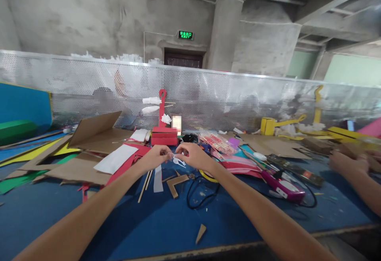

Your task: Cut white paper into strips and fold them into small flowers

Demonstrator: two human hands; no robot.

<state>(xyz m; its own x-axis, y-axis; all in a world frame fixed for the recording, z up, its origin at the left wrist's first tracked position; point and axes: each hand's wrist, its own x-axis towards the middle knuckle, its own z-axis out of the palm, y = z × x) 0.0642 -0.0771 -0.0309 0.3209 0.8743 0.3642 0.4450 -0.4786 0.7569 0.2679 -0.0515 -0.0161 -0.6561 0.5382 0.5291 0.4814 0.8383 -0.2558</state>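
Observation:
My left hand [157,156] and my right hand [192,156] meet above the middle of the table. Both have their fingertips pinched on a small crumpled piece of white paper [179,161], partly hidden by the fingers. Just beyond them stands a red box [164,138] with an upright red strip [162,110] that curls at the top. White paper tufts [151,101] stick out from this strip on thin sticks. Below my left hand lie a white paper strip [158,179] and two wooden sticks [145,185].
Cardboard sheets [80,168] and white paper [116,159] lie at left. To the right are a bag of sticks [217,142], a purple device [282,186] and a black cable [193,206]. Another person's hand [348,161] works at far right. A perforated metal screen [208,94] stands behind.

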